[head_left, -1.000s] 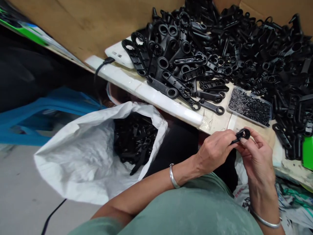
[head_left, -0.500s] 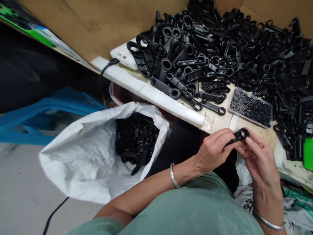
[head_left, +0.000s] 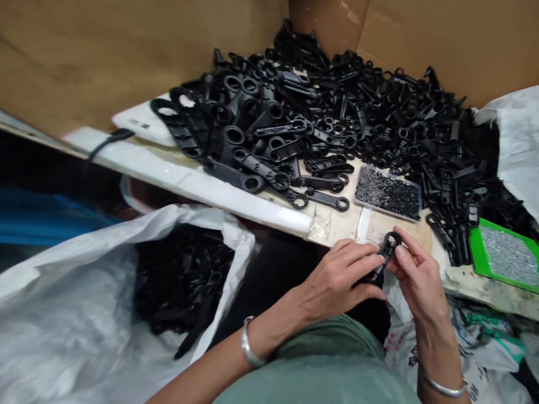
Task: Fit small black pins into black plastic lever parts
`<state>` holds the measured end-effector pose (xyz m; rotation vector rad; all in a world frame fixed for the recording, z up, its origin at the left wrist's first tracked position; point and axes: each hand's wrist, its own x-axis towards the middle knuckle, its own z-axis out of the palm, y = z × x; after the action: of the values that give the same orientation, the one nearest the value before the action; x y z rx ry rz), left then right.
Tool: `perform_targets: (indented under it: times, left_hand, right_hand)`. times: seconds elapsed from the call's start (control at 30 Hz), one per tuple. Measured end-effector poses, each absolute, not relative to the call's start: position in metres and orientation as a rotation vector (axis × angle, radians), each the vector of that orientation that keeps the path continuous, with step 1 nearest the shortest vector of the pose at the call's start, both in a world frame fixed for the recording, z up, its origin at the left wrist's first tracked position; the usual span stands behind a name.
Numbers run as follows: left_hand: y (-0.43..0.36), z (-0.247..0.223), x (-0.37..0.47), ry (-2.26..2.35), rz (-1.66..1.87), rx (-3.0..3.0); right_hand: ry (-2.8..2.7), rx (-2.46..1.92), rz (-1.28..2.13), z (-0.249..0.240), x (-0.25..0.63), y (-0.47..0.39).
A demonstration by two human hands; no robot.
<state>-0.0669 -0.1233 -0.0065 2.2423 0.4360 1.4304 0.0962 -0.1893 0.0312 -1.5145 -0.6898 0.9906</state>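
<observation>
Left hand point(head_left: 337, 280): fingers curled, pinching the lower end of a black plastic lever point(head_left: 384, 257). Right hand point(head_left: 416, 278): thumb and fingertips pinched on the lever's ringed upper end. Lever held tilted at the near edge of the table point(head_left: 337, 221). Just beyond: clear tray of small black screws point(head_left: 388, 192). Far across the table: heap of black levers point(head_left: 337, 118). Right: green tray of silver screws point(head_left: 507, 255). Near left: white sack point(head_left: 84, 314) with more black parts
</observation>
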Motion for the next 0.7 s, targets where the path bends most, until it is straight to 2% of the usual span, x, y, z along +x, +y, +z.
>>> perform_targets:
  times: [0.1, 0.2, 0.27, 0.5, 0.7]
  left_hand:
    - [-0.105, 0.0, -0.081, 0.48, 1.449, 2.417]
    - [-0.082, 0.006, -0.096, 0.869, 1.436, 2.547]
    - [-0.068, 0.008, -0.101, 1.095, 1.318, 2.632]
    - [-0.047, 0.005, -0.093, 1.354, 0.839, 2.778]
    - [-0.046, 0.006, -0.087, 1.345, 0.842, 2.789]
  right_hand:
    - [-0.915, -1.813, 0.624, 0.045, 0.141, -0.204]
    - [-1.226, -2.159, 0.099, 0.063, 0.196, -0.21]
    - [-1.349, -2.203, -0.119, 0.07, 0.229, -0.206]
    - [-1.63, -2.183, -0.286, 0.05, 0.272, -0.168]
    - [-1.549, -2.232, -0.525, 0.045, 0.259, -0.181]
